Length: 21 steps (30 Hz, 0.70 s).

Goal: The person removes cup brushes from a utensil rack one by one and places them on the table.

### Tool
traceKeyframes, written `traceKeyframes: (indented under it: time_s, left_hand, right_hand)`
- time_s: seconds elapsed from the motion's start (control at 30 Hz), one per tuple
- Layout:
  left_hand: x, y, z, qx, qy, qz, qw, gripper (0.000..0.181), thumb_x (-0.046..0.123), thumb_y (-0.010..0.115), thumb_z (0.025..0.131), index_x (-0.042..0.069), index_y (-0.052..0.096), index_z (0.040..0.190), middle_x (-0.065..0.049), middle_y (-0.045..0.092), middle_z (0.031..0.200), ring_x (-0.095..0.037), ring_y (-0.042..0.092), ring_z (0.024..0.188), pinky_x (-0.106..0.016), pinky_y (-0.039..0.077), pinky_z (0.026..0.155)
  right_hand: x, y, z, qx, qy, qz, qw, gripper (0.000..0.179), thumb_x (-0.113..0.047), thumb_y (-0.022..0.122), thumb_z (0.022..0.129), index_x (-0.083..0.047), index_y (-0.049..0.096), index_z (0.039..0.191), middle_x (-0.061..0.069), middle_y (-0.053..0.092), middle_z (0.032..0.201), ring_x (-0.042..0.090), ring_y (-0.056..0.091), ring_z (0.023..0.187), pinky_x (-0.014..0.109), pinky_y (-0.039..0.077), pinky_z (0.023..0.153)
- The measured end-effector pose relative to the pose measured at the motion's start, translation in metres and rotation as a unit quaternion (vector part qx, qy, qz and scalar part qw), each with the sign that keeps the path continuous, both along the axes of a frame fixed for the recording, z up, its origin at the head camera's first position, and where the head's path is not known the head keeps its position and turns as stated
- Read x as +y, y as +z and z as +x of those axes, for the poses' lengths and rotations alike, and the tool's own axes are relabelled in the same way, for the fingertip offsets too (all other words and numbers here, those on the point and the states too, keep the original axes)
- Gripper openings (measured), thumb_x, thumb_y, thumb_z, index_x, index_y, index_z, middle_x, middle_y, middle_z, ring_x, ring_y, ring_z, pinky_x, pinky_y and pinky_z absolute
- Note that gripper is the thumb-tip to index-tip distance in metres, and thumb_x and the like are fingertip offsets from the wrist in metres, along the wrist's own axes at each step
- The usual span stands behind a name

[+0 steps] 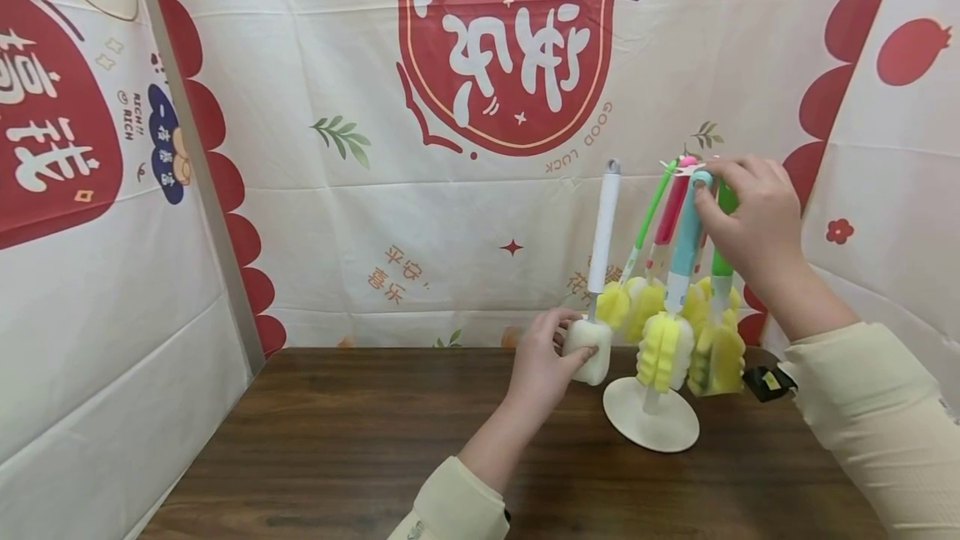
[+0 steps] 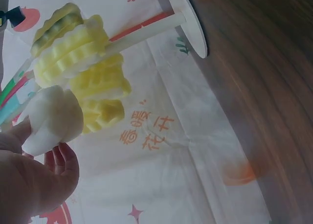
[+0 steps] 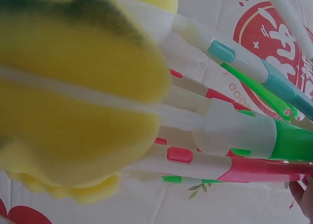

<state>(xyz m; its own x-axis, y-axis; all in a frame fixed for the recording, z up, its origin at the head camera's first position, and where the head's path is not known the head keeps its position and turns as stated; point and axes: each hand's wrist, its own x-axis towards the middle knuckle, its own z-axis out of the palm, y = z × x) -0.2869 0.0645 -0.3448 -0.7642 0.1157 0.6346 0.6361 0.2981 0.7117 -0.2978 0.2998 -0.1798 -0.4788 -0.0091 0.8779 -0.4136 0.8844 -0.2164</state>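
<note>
My left hand (image 1: pixel 542 363) pinches the white brush (image 1: pixel 600 273) at eight o'clock from my right hand (image 1: pixel 759 219), which grips the blue brush (image 1: pixel 682 261) up top.

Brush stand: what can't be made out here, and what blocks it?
Brush stand: pole mostly hidden behind the hanging brushes, head view.
Left hand: some fingertips hidden behind the white sponge, head view.
Right hand: mostly cut off by the right edge, right wrist view.
Black object: too small and dark to identify, head view.
</note>
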Motion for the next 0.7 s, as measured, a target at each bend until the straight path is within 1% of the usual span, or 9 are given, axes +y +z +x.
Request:
traceKeyframes:
  time_s: [0.17, 0.27, 0.37, 0.43, 0.53, 0.63, 0.7]
  left_hand:
    - [-0.013, 0.003, 0.005, -0.005, 0.011, 0.005, 0.9999, 0.039, 0.008, 0.083, 0.078, 0.011, 0.065, 0.112, 0.001, 0.06, 0.101, -0.011, 0.058, 0.082, -0.024, 0.053, 0.071]
    - [-0.021, 0.004, 0.007, -0.002, 0.023, -0.007, 0.9997, 0.037, 0.009, 0.083, 0.077, 0.011, 0.065, 0.11, 0.001, 0.061, 0.103, -0.009, 0.059, 0.082, -0.024, 0.053, 0.072]
    - [-0.027, 0.005, 0.009, 0.009, 0.032, -0.022, 0.9992, 0.036, 0.007, 0.083, 0.077, 0.01, 0.065, 0.108, -0.002, 0.061, 0.106, -0.012, 0.059, 0.083, -0.026, 0.054, 0.073]
    - [-0.031, 0.005, 0.011, 0.016, 0.037, -0.03, 0.9987, 0.036, 0.006, 0.083, 0.076, 0.009, 0.065, 0.108, -0.003, 0.059, 0.107, -0.014, 0.06, 0.086, -0.024, 0.054, 0.074]
    - [-0.039, 0.004, 0.012, 0.019, 0.039, -0.032, 0.9985, 0.036, 0.004, 0.083, 0.076, 0.007, 0.066, 0.107, -0.005, 0.057, 0.106, -0.016, 0.061, 0.088, -0.023, 0.054, 0.075]
    - [-0.047, 0.003, 0.014, 0.016, 0.043, -0.03, 0.9985, 0.036, 0.003, 0.083, 0.075, 0.007, 0.066, 0.107, -0.004, 0.057, 0.105, -0.016, 0.063, 0.089, -0.021, 0.053, 0.074]
    - [-0.054, 0.002, 0.015, 0.019, 0.056, -0.035, 0.9976, 0.037, 0.003, 0.083, 0.075, 0.007, 0.066, 0.107, -0.004, 0.057, 0.103, -0.015, 0.063, 0.088, -0.021, 0.053, 0.074]
  right_hand:
    - [0.0, 0.001, 0.001, -0.003, -0.002, 0.0, 1.0, 0.041, -0.027, 0.057, 0.093, -0.002, 0.063, 0.125, 0.017, 0.058, 0.122, 0.032, 0.046, 0.112, 0.046, 0.044, 0.077]
    - [0.0, 0.001, 0.001, -0.004, -0.002, 0.0, 1.0, 0.041, -0.027, 0.057, 0.093, -0.002, 0.063, 0.126, 0.017, 0.058, 0.123, 0.033, 0.046, 0.113, 0.048, 0.045, 0.078]
    - [0.001, 0.001, 0.0, -0.002, -0.002, 0.0, 1.0, 0.041, -0.027, 0.057, 0.094, -0.002, 0.063, 0.126, 0.017, 0.058, 0.123, 0.033, 0.046, 0.113, 0.048, 0.044, 0.08]
    - [0.001, 0.001, 0.0, -0.002, -0.002, -0.001, 1.0, 0.042, -0.027, 0.056, 0.094, -0.002, 0.063, 0.126, 0.017, 0.058, 0.122, 0.033, 0.045, 0.113, 0.048, 0.043, 0.08]
    - [0.001, 0.0, 0.0, -0.003, -0.002, -0.002, 1.0, 0.042, -0.027, 0.056, 0.094, -0.002, 0.063, 0.126, 0.018, 0.058, 0.121, 0.033, 0.045, 0.113, 0.048, 0.043, 0.08]
    - [0.001, 0.0, 0.0, -0.006, -0.002, -0.002, 1.0, 0.041, -0.027, 0.057, 0.094, -0.002, 0.063, 0.126, 0.017, 0.057, 0.121, 0.032, 0.045, 0.113, 0.048, 0.044, 0.078]
    - [0.0, 0.0, 0.0, -0.007, -0.001, -0.002, 1.0, 0.041, -0.027, 0.057, 0.094, -0.003, 0.063, 0.126, 0.017, 0.057, 0.121, 0.032, 0.045, 0.113, 0.048, 0.045, 0.077]
